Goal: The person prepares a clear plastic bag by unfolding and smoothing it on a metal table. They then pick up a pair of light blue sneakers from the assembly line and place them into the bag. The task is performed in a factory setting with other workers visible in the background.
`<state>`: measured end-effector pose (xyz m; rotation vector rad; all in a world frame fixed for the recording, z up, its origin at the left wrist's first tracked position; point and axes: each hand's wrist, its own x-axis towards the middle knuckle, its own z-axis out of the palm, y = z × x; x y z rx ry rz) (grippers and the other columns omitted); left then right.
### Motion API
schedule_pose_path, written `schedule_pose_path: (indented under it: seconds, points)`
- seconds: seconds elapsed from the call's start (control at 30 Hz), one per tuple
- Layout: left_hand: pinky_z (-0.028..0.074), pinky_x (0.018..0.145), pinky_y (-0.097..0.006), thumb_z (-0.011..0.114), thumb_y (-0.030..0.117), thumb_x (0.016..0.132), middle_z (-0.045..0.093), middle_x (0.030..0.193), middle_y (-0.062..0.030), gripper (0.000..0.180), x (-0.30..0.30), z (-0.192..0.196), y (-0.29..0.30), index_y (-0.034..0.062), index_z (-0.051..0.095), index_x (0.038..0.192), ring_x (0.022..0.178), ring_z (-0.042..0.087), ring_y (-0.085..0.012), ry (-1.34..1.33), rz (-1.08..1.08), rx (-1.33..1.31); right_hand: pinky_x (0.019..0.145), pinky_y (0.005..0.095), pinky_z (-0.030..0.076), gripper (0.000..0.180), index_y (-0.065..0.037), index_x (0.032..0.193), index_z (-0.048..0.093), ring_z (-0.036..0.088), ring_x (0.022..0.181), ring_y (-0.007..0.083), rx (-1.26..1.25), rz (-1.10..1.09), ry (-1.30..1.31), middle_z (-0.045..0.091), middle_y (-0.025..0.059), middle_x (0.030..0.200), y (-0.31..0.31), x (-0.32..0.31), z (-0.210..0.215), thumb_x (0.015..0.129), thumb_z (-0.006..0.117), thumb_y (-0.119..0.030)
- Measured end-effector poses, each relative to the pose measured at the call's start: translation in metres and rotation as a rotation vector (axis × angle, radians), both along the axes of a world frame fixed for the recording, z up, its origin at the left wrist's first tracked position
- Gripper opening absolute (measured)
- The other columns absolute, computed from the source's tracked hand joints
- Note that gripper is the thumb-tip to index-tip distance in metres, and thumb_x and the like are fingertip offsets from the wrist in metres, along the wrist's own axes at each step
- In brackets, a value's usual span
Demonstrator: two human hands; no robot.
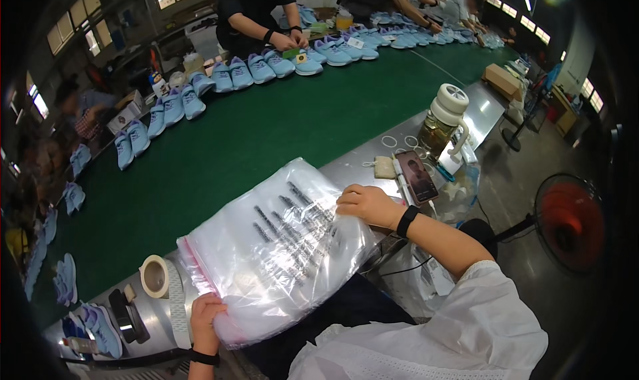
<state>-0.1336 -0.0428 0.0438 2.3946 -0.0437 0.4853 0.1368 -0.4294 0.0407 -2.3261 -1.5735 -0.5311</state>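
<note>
A stack of clear plastic bags (293, 247) with dark printing and a pinkish edge lies tilted across the metal table edge and over my lap. My left hand (208, 313) is closed on its lower left corner, fingers curled over the pink strip. At the opposite side my right hand (369, 205) presses with bent fingers on the upper right edge; its fingertips are partly tucked against the film. Beside my right hand lie a propped phone (417, 177) and a tan block (385, 167). A roll of tape (155, 277) is nearest to my left hand.
A green conveyor belt (266, 133) carries rows of light blue shoes (173, 107). Co-workers' hands (290, 41) handle shoes across it. On the metal ledge at right stands a bottle (439, 117) with a white lid. A fan (570, 222) stands right, a dark stapler-like tool (126, 315) left.
</note>
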Motion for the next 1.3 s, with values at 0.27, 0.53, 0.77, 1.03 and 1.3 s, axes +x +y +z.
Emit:
schedule_pose_path:
  seconds: [0.27, 0.53, 0.77, 1.03, 1.3]
  points:
    - [0.038, 0.099, -0.043, 0.048, -0.018, 0.064, 0.053, 0.127, -0.0141, 0.055, -0.024, 0.004, 0.023, 0.0128, 0.068, 0.105, 0.123, 0.042, -0.0387, 0.208, -0.02, 0.308, 0.088, 0.0382, 0.049, 0.035, -0.009, 0.105, 0.062, 0.056, 0.107, 0.0304, -0.147, -0.05, 0.107, 0.056, 0.0126, 0.121, -0.013, -0.018, 0.02, 0.071, 0.056, -0.003]
    - [0.034, 0.102, -0.047, 0.07, 0.016, 0.075, 0.043, 0.137, -0.0144, 0.048, -0.019, 0.027, 0.0, 0.0099, 0.057, 0.121, 0.128, 0.038, -0.0351, 0.212, -0.07, 0.228, 0.087, 0.0412, 0.048, 0.039, -0.008, 0.103, 0.064, 0.056, 0.104, 0.0359, 0.16, -0.137, 0.384, 0.056, 0.0164, 0.116, 0.069, -0.1, 0.053, 0.066, 0.061, 0.004]
    - [0.027, 0.097, -0.066, 0.073, 0.042, 0.072, 0.028, 0.147, -0.0134, 0.08, -0.012, 0.007, -0.01, 0.0129, 0.038, 0.138, 0.137, 0.025, -0.0302, 0.476, -0.114, 0.491, 0.1, 0.0581, 0.029, 0.062, -0.017, 0.132, 0.047, 0.032, 0.131, 0.0353, -0.227, -0.031, 0.326, 0.036, 0.0143, 0.142, 0.111, -0.139, -0.004, 0.079, 0.061, -0.045]
    - [0.027, 0.097, -0.062, 0.075, 0.038, 0.07, 0.028, 0.147, -0.0168, 0.08, -0.024, 0.0, 0.003, 0.008, 0.04, 0.135, 0.136, 0.024, -0.0339, 0.451, -0.048, 0.399, 0.098, 0.0554, 0.031, 0.058, -0.014, 0.128, 0.05, 0.036, 0.127, 0.034, -0.18, -0.004, 0.352, 0.04, 0.015, 0.137, 0.117, -0.135, 0.001, 0.078, 0.065, -0.039]
    - [0.028, 0.098, -0.061, 0.08, 0.032, 0.066, 0.035, 0.142, -0.0162, 0.077, -0.027, 0.014, -0.007, 0.0091, 0.045, 0.131, 0.133, 0.03, -0.0359, 0.351, -0.087, 0.328, 0.095, 0.0456, 0.037, 0.048, -0.006, 0.115, 0.057, 0.047, 0.116, 0.0314, -0.007, 0.116, 0.482, 0.05, 0.0138, 0.125, 0.133, -0.156, 0.003, 0.072, 0.072, -0.024]
